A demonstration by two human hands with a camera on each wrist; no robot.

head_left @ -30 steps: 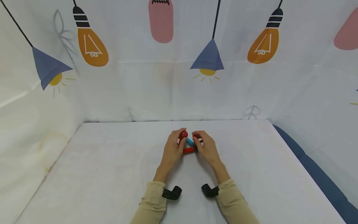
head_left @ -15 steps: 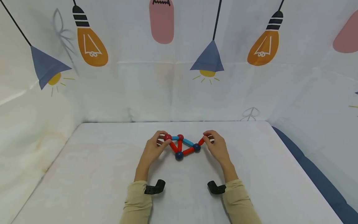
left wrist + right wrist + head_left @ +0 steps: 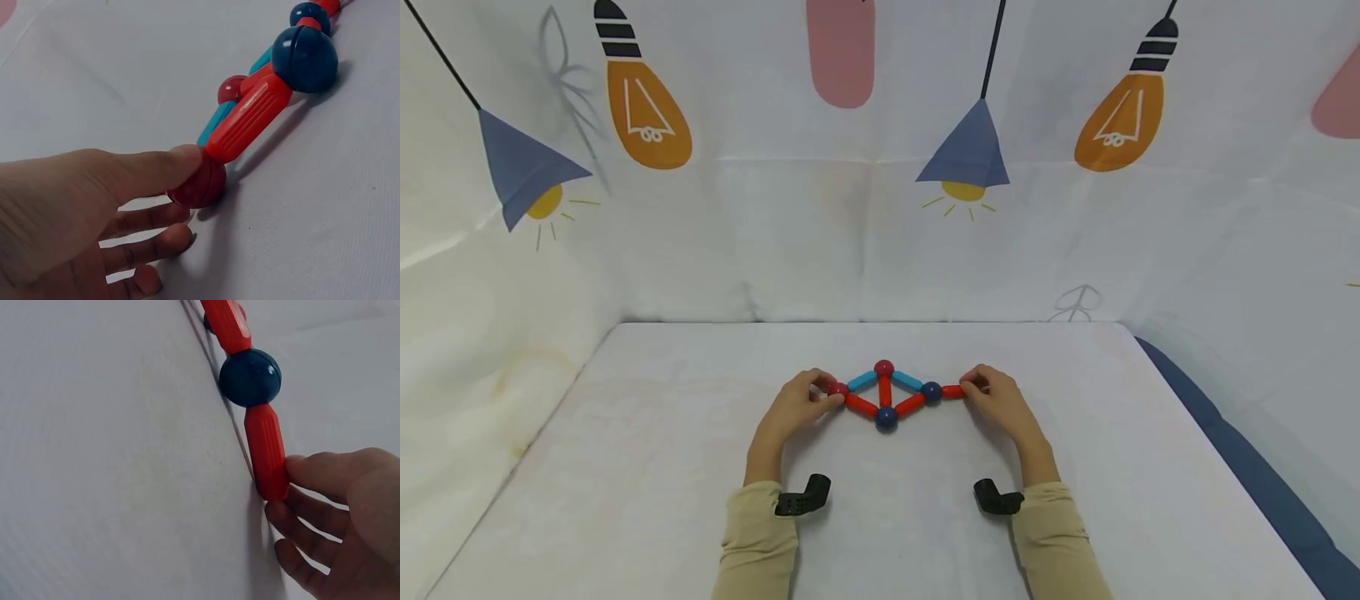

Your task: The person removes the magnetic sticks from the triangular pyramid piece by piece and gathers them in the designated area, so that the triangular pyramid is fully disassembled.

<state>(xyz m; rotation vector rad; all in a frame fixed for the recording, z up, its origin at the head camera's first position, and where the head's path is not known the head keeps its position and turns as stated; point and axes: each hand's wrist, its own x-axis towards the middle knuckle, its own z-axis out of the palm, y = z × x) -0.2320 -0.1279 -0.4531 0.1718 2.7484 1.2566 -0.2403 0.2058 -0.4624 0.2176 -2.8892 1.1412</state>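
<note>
A flat figure of magnetic building rods and balls lies in the middle of the table. Its diamond has a red ball (image 3: 883,367) at the top, a dark blue ball (image 3: 886,418) at the bottom and another dark blue ball (image 3: 932,392) at the right. Light blue rods (image 3: 907,381) form the far sides, red rods (image 3: 911,405) the near sides and the crossbar. My left hand (image 3: 795,408) pinches the left corner's red ball (image 3: 203,184) between thumb and fingers. On the right, my right hand (image 3: 1003,407) pinches the end of a red rod (image 3: 267,452) that sticks out from the right-hand blue ball.
The white table (image 3: 647,467) extends around the figure on all sides. A white curtain (image 3: 790,242) printed with lamps and bulbs hangs behind its far edge. Dark blue fabric (image 3: 1240,450) runs along the right edge. Black wrist cameras (image 3: 805,496) jut inward from both sleeves.
The hands, close together a second ago, have spread apart. The figure, partly hidden before, has opened into a level diamond, and its right-hand red rod has swung from slanting to pointing straight right.
</note>
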